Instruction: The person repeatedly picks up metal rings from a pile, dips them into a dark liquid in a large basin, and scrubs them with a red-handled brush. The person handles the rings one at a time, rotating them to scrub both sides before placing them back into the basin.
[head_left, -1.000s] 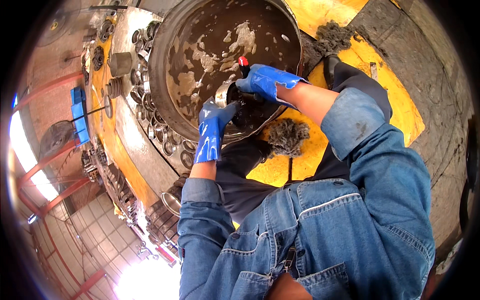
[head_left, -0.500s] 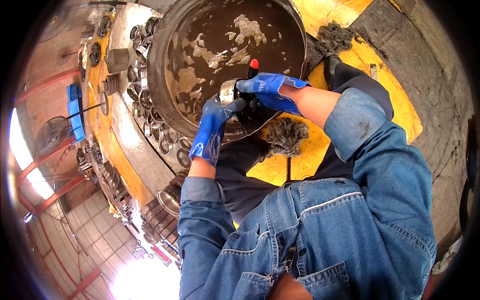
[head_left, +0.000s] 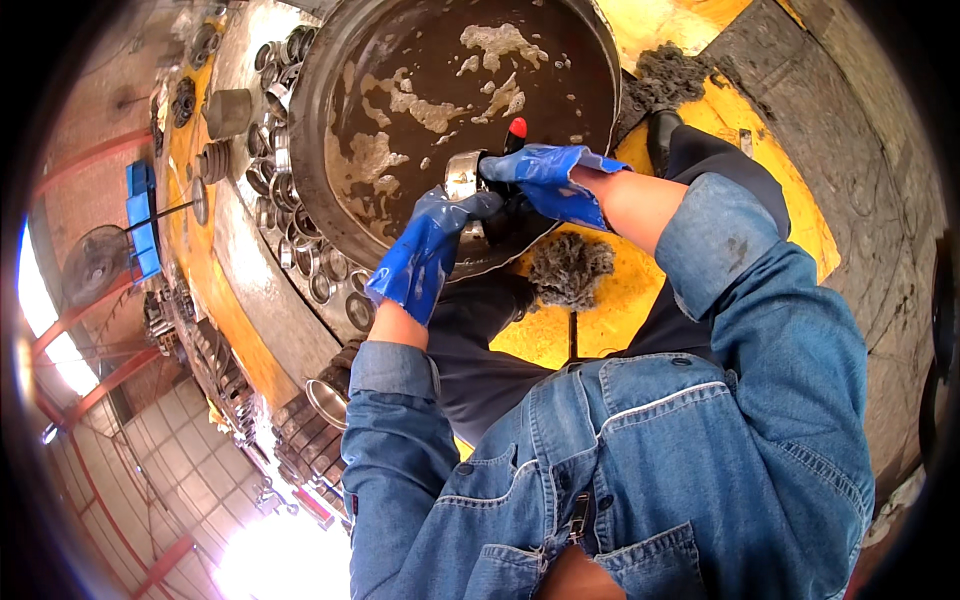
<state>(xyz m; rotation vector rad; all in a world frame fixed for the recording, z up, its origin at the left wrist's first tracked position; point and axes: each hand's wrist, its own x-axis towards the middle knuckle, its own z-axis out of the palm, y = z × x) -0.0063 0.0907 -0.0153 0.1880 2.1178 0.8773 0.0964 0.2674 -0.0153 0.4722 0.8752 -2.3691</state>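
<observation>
The left hand, in a wet blue glove, is curled around the lower left side of a metal ring, thumb reaching toward the right hand. The right hand, gloved in blue too, is closed on a black handle with a red tip pointing up and away from the body; its fingers are up against the ring's right side. A dark shape lies below the 2 hands, too hidden to tell what it is. The ring is held tilted above the near part of a big round tub. In the tub, brown liquid carries pale patches of foam.

Just outside the tub's near rim, a grey clump sits over a yellow board, between the person's legs. A 2nd grey clump lies right of the tub, near a dark shoe.

Left of the tub, many rings crowd a grey worktop, some stacked. Farther left stand a dark cylinder and a ribbed stack. A wide ring rests near the left sleeve. Beyond are a blue bin and a fan.
</observation>
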